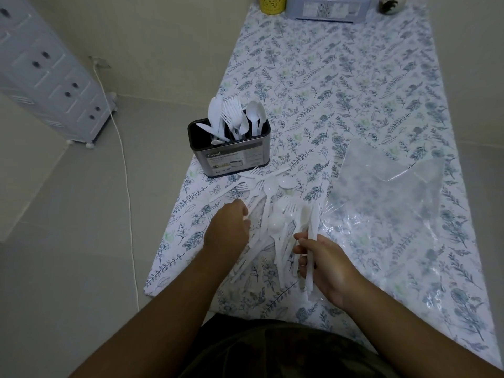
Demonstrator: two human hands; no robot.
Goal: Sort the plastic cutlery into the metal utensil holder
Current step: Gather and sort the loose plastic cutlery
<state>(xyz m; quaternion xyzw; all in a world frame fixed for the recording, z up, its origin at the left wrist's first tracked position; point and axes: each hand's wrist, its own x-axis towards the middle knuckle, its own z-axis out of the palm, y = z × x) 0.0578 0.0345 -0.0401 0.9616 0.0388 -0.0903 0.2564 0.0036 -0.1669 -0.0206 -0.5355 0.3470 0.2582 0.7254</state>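
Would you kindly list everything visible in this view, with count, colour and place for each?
utensil holder: one, metal with black rim, table's near-left part; holds upright white knives, forks and spoons.
loose cutlery pile: many pieces, white, on the cloth in front of the holder.
plastic bag: one, clear, right of the pile.
tablecloth: one, white with blue-grey floral print, covering the table.
yellow container: one, far end.
grey box: one, far end.
dark jar: one, far end.
drawer cabinet: one, pale grey, left on the floor.
cable: one, white, along the floor.
left hand: on the pile's left edge.
right hand: gripping white pieces.
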